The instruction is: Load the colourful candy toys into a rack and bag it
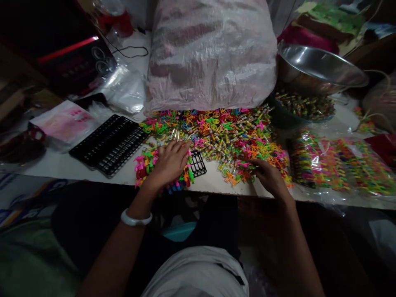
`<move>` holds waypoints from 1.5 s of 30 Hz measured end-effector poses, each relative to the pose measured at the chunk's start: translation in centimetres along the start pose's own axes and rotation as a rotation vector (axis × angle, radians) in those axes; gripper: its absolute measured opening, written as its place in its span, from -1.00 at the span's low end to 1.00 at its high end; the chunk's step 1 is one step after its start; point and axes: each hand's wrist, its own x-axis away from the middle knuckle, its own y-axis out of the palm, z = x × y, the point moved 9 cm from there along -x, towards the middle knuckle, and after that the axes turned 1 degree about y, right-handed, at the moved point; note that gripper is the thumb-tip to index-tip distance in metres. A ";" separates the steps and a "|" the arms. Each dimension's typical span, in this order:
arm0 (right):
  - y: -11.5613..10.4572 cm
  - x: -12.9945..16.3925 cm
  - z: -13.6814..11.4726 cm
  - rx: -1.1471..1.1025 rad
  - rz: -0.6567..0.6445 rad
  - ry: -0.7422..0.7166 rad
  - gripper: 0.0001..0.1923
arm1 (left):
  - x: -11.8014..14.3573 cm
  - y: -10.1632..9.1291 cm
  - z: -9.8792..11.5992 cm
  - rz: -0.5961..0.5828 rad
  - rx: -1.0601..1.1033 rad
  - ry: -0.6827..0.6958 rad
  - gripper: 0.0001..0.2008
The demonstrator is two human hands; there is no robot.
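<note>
My left hand (172, 161) lies palm down, fingers stretched out, on a black plastic rack (198, 164) filled with small bright plastic figures (142, 165). The rack's right end shows bare slots. At the near right edge of a large heap of loose colourful plastic pieces (213, 123), my right hand (268, 175) has its fingers curled in a pinch. What sits between those fingertips is too small and dark to make out; pink and orange pieces lie around them. Short patterned tubes (219, 146) are mixed into the middle of the heap.
Black racks (109, 144) are stacked to the left. A big stuffed plastic bag (213, 53) stands behind the heap. On the right are a metal bowl (321, 66) above a container of small tubes (303, 105), and clear-bagged filled racks (340, 163). The table edge (216, 189) runs in front.
</note>
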 end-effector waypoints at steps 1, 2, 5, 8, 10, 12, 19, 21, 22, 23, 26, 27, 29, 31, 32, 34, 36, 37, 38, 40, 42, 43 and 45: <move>0.1 0.0 0.1 0.017 -0.005 0.000 -0.55 | 0.0 0.0 0.0 0.000 -0.002 0.002 -0.51; 0.2 -0.1 0.1 0.061 0.001 0.003 -0.54 | 0.0 0.0 0.0 -0.001 -0.005 0.004 -0.51; 0.7 -0.3 0.1 0.271 0.018 0.033 -0.56 | 0.0 0.0 0.0 -0.001 -0.014 0.010 -0.51; 0.5 -0.5 -0.2 0.349 0.072 0.056 -0.65 | 0.0 0.0 0.1 0.000 -0.009 0.014 -0.52; -0.4 -0.3 -0.8 0.271 0.172 0.025 -0.74 | 0.0 -0.1 0.1 0.001 -0.005 0.015 -0.52; -1.2 0.0 -1.4 0.192 0.253 -0.023 -0.76 | 0.0 -0.1 0.2 0.001 -0.001 0.017 -0.52; 1.2 -0.4 -1.1 0.279 0.143 -0.040 -0.71 | 0.1 -0.2 0.2 0.001 0.009 0.013 -0.52; 1.7 -0.5 -0.9 0.258 0.130 -0.039 -0.73 | 0.1 -0.2 0.2 0.001 0.012 0.014 -0.52; 1.7 -0.5 -0.9 0.233 0.136 -0.044 -0.74 | 0.1 -0.2 0.2 0.001 0.012 0.012 -0.52; 1.4 -0.5 -1.1 0.198 0.154 -0.055 -0.74 | 0.1 -0.2 0.2 0.000 0.011 0.011 -0.52; 0.0 -0.4 -2.1 0.051 0.286 -0.066 -0.77 | 0.1 -0.1 0.2 -0.004 0.007 0.008 -0.52; -0.4 -0.3 -2.5 -0.018 0.339 -0.046 -0.78 | 0.1 -0.1 0.1 -0.007 0.007 0.009 -0.51; -0.2 -0.3 -3.3 -0.233 0.398 0.038 -0.80 | 0.2 -0.1 0.1 -0.015 0.010 0.013 -0.52; 1.8 -0.8 -4.7 -0.506 0.357 0.135 -0.77 | 0.2 -0.1 0.1 -0.024 0.015 0.014 -0.52; 3.4 -1.2 -5.9 -0.632 0.303 0.163 -0.75 | 0.2 -0.1 0.1 -0.029 0.018 0.015 -0.52; 6.5 -2.3 -8.9 -0.777 0.200 0.164 -0.72 | 0.2 -0.2 0.2 -0.037 0.022 0.016 -0.52; 9.3 -3.7 -11.7 -0.854 0.134 0.132 -0.70 | 0.2 -0.2 0.2 -0.039 0.025 0.015 -0.52; 10.6 -4.4 -12.7 -0.904 0.109 0.123 -0.69 | 0.2 -0.3 0.2 -0.040 0.026 0.013 -0.52; 11.7 -5.1 -13.4 -0.959 0.091 0.114 -0.67 | 0.1 -0.3 0.3 -0.042 0.026 0.008 -0.52; 13.5 -6.2 -14.0 -1.055 0.054 0.093 -0.64 | 0.1 -0.2 0.2 -0.049 0.025 -0.006 -0.52; 14.5 -7.0 -14.1 -1.085 0.014 0.068 -0.62 | 0.1 -0.2 0.2 -0.055 0.020 -0.020 -0.52; 14.7 -7.1 -13.9 -1.067 -0.003 0.063 -0.63 | 0.1 -0.2 0.2 -0.057 0.017 -0.023 -0.52; 14.4 -7.2 -13.3 -0.963 -0.003 0.055 -0.69 | 0.2 -0.1 0.2 -0.058 0.016 -0.022 -0.52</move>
